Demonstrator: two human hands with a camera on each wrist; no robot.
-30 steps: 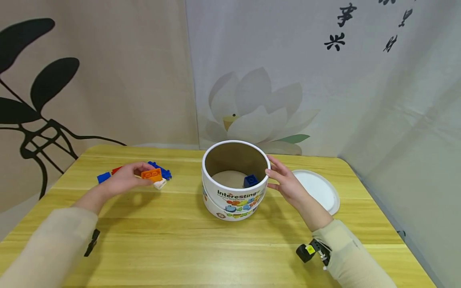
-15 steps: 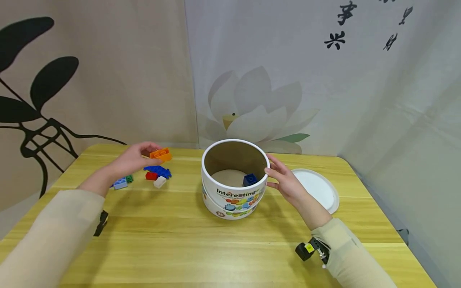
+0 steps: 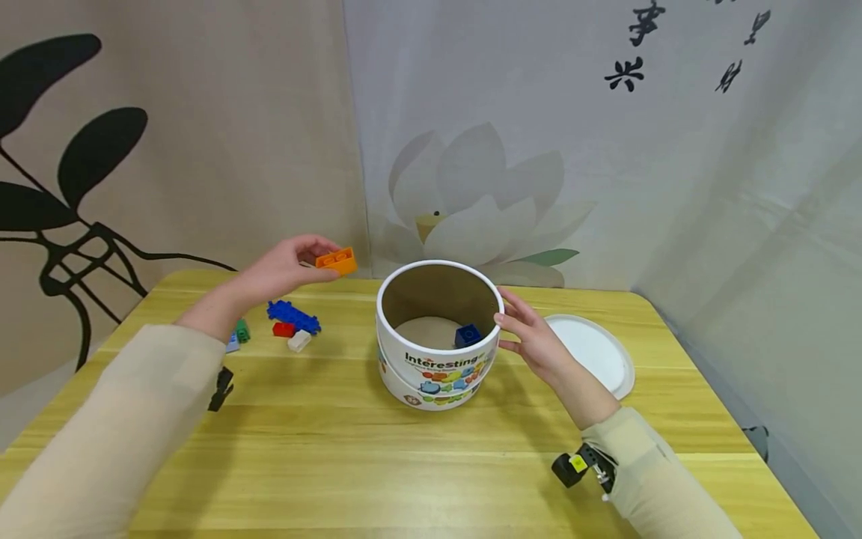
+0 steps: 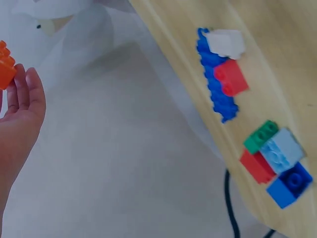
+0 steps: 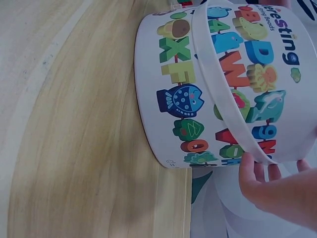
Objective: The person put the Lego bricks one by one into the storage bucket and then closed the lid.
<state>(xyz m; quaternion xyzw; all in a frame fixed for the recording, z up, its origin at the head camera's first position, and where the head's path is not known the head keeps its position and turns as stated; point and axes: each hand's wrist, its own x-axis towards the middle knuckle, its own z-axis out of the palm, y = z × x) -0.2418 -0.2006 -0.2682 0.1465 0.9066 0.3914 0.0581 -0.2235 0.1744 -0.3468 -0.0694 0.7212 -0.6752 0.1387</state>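
My left hand (image 3: 289, 266) pinches an orange toy brick (image 3: 339, 260) between thumb and fingers, raised near the table's far edge, left of the bucket. In the left wrist view the orange brick (image 4: 7, 68) is cut off by the frame's edge. A white round bucket (image 3: 431, 372) with printed lettering stands upright and uncovered mid-table. Inside it, on the floor at the right, lies a dark blue brick (image 3: 468, 337). My right hand (image 3: 535, 340) holds the bucket's right side, thumb at the rim. The right wrist view shows its fingertips (image 5: 246, 161) against the wall by the band.
Left on the wooden table lie a long blue piece (image 3: 292, 316), a red brick (image 3: 283, 329) and a white brick (image 3: 299, 341). Farther left are green (image 4: 261, 137), light blue (image 4: 282, 149), red (image 4: 257, 166) and blue bricks (image 4: 290, 184). A white lid (image 3: 595, 355) lies right of the bucket.
My left hand has lifted the orange brick up and to the right, away from the loose bricks, uncovering several of them. The right hand and bucket stay put.
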